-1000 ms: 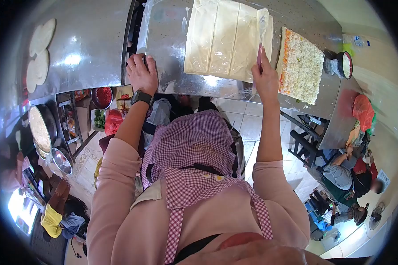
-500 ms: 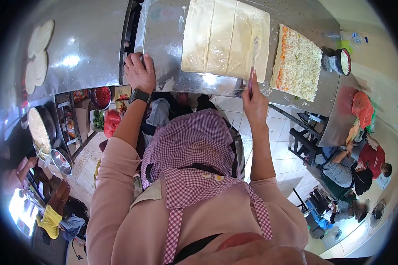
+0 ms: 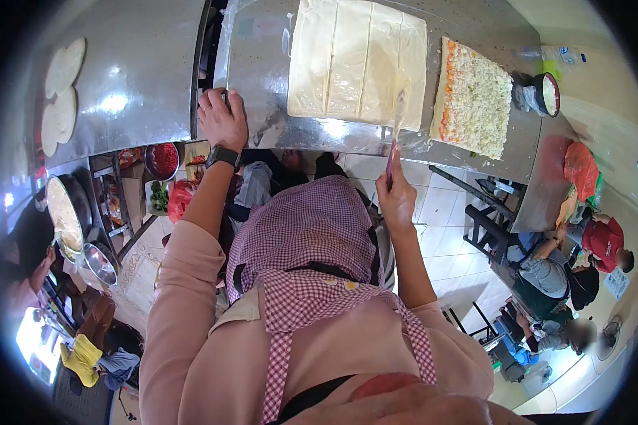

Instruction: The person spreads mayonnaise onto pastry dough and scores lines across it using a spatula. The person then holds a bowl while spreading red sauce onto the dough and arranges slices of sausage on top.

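Observation:
A large, pale dough sheet (image 3: 347, 60) with lengthwise lines and a glossy coating lies on the metal table (image 3: 262, 78). My right hand (image 3: 395, 195) is closed round the pink handle of a spreading tool (image 3: 400, 117), whose blade rests on the sheet's near right part. At the table's near left edge rests my left hand (image 3: 222, 120), fingers bent over the edge and slightly apart, with a watch on the wrist. Nothing shows in it. A second dough sheet (image 3: 475, 99), covered with white crumbly topping and an orange strip, lies to the right.
Thin dough pieces (image 3: 60, 117) lie on the left table. A dark bowl (image 3: 548, 94) stands at the right, near a red plastic bag (image 3: 580, 170). Below left are a bowl of red filling (image 3: 161, 161) and a large pan (image 3: 64, 205). Other people are at the far right and left.
My right hand has drawn the tool toward me and a little left, from the sheet's upper right to its near edge. My left hand stays at the table edge.

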Demonstrator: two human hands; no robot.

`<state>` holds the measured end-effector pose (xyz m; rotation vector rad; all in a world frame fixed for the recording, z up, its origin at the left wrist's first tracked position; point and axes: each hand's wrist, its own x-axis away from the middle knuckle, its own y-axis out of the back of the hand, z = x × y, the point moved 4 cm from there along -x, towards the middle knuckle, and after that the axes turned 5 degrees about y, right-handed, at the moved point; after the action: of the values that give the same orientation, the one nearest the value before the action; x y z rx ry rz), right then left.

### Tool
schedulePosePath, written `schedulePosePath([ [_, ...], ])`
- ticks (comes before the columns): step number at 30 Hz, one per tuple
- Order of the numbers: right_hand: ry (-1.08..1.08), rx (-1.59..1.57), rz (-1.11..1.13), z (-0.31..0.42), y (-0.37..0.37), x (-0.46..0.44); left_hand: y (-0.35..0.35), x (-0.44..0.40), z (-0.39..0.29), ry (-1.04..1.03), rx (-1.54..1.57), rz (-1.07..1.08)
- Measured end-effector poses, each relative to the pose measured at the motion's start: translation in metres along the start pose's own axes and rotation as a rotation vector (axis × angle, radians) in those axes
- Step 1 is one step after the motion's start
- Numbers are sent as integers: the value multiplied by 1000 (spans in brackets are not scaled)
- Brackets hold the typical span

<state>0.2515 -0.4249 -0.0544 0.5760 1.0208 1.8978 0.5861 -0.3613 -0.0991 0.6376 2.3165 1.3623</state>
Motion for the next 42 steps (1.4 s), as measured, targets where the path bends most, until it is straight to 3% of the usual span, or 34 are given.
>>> schedulePosePath([
  [7, 29, -5, -22, 2, 7, 42, 0, 0, 1, 2, -5, 6],
  [11, -31, 8, 178, 0, 27, 81, -1, 1, 3, 31, -14, 39],
  [15, -17, -60, 41, 0, 61, 108, 0, 1, 2, 19, -12, 27],
  [19, -238, -51, -145, -34, 97, 121, -2, 2, 4, 0, -14, 10],
  [23, -220, -130, -379, -54, 137, 107, -10, -3, 13, -75, -61, -62],
  [27, -254, -45, -397, -108, 173, 125, -15, 0, 17, -13, -140, -38],
  [31, -375, -116, -504, -139, 204, 144, -20, 4, 12, 192, -226, -58],
  [34, -415, -55, -448, -160, 215, 150, -20, 2, 10, 294, -263, -75],
  [42, -319, -153, -315, -168, 211, 104, -20, 4, 10, 286, -318, -112],
])
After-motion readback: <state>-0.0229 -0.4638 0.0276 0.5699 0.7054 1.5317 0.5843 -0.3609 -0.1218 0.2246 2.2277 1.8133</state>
